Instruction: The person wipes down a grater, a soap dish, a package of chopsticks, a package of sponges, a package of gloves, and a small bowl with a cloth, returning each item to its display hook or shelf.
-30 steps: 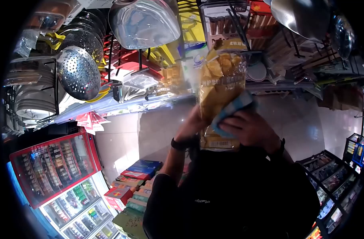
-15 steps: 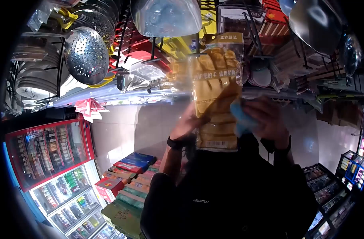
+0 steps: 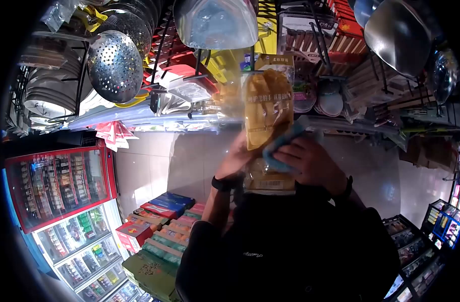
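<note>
A clear plastic package of yellow rubber gloves (image 3: 268, 110) stands upright in front of my chest, with a barcode near its lower end. My left hand (image 3: 234, 158) grips its left edge, the fingers partly hidden behind it. Bunched in my right hand (image 3: 311, 160) is a blue cloth (image 3: 277, 155), which lies across the package's right side at mid-height. My curled right fingers press over the cloth. Both wrists wear dark bands.
Above the package hang a perforated skimmer (image 3: 115, 66), a wrapped metal turner (image 3: 216, 22) and a large steel ladle (image 3: 398, 34) on rack hooks. Stacked boxes (image 3: 152, 269) stand lower left, beside a red-framed display fridge (image 3: 61, 186). Dark shelving (image 3: 411, 246) is at lower right.
My right hand has moved left and slightly down, bringing the blue cloth across the package. The glove package has tilted, its top narrower in view. My left hand keeps its grip.
</note>
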The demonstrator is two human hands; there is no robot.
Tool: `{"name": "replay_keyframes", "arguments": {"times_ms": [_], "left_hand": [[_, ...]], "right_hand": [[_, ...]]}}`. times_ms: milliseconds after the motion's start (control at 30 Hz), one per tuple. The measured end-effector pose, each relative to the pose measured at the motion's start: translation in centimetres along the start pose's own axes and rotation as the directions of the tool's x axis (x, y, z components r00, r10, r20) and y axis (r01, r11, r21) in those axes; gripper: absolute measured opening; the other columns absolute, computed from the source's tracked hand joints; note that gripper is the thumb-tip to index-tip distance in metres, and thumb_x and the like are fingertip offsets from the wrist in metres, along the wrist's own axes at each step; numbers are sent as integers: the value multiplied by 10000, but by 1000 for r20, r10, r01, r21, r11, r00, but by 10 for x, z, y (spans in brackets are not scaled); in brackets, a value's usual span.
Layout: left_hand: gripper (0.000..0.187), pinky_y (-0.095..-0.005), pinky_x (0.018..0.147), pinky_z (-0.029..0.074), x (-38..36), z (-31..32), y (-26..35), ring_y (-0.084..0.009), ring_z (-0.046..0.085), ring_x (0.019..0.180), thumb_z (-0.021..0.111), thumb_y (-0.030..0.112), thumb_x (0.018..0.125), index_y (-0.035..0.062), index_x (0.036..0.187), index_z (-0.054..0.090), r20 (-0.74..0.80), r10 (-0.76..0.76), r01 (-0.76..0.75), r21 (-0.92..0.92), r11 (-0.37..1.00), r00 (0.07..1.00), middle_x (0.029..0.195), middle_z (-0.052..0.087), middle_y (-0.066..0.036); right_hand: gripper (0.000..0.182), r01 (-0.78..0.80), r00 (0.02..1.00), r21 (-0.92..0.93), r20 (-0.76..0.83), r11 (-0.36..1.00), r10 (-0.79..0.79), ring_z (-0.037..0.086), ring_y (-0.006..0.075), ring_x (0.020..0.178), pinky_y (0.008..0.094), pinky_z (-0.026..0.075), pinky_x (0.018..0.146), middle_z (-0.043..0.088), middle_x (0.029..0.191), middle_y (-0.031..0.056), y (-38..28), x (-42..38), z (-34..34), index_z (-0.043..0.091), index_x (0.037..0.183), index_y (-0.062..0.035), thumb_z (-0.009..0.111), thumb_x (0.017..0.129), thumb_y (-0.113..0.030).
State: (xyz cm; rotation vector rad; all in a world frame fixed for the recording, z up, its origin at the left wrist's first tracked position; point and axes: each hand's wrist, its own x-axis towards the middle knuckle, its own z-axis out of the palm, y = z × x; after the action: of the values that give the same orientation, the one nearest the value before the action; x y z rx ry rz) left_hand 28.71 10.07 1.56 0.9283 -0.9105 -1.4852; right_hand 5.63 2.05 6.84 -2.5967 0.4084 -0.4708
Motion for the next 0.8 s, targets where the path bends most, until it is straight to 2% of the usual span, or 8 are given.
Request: {"name": "replay_keyframes", "arguments": {"times_ms": [67,167,267,367,500,567,667,800], "left_hand": [[617,-312,1040,417,-2,-4,-4,-164,500,1246,577,-114,848,20,1431,429,0,-38,38,46,998,999,1372,538,-72],[691,-340,1053,416,-4,-3,-6,-191,493,1263,569,-137,807,24,1456,393,-24,-76,78,114,990,997,1388,523,-90],[747,-352,1036,434,-8,-15,-22,-210,494,1267,578,-113,768,28,1470,364,-144,-124,125,-2,992,982,1378,526,-100],[765,-332,971,469,-6,-12,-18,-201,525,1217,583,-72,752,36,1473,350,-136,-50,21,-204,979,989,1344,541,-92],[864,-313,977,450,-5,-17,-22,-204,568,1180,467,-132,694,61,1515,279,-154,-104,78,-170,982,982,1334,557,-99],[870,-312,942,466,-7,-12,-17,-196,579,1150,497,-116,696,64,1518,273,-204,-153,121,-159,980,967,1315,567,-97],[875,-306,901,475,-7,-10,-16,-188,589,1115,529,-91,697,63,1518,269,-180,-184,150,-184,971,966,1296,578,-97],[855,-309,936,473,-4,0,-18,-212,550,1184,543,-127,716,64,1507,281,-176,-180,161,-120,980,968,1354,522,-105]], "right_hand": [[556,9,990,62,138,998,-17,568,277,1017,386,493,912,618,1185,32,1,-11,6,642,1211,-120,703,659,-106],[526,6,988,200,150,980,-37,581,268,1025,393,477,921,637,1134,42,4,-24,-1,650,1190,-102,674,664,-96],[488,-118,948,494,314,862,-50,600,294,1039,416,473,941,656,1115,67,20,-37,-11,661,1161,-77,692,673,-88],[482,-159,965,514,263,843,21,611,306,1053,429,469,955,664,1084,102,33,-43,-32,655,1163,-53,722,688,-102],[527,-246,962,396,-9,885,272,607,321,1080,403,468,955,641,1140,155,65,-45,-42,632,1209,-35,742,700,-116],[551,-293,889,394,-222,871,400,604,327,1112,392,463,961,629,1182,178,88,-43,-20,619,1236,-27,749,708,-117],[545,-399,775,520,-249,755,581,590,310,1163,376,448,994,614,1241,176,102,-29,17,601,1259,-13,737,735,-80],[553,-221,890,655,-168,722,425,583,252,1180,370,447,1016,623,1266,138,90,-12,40,598,1260,-16,753,729,-35]]}}
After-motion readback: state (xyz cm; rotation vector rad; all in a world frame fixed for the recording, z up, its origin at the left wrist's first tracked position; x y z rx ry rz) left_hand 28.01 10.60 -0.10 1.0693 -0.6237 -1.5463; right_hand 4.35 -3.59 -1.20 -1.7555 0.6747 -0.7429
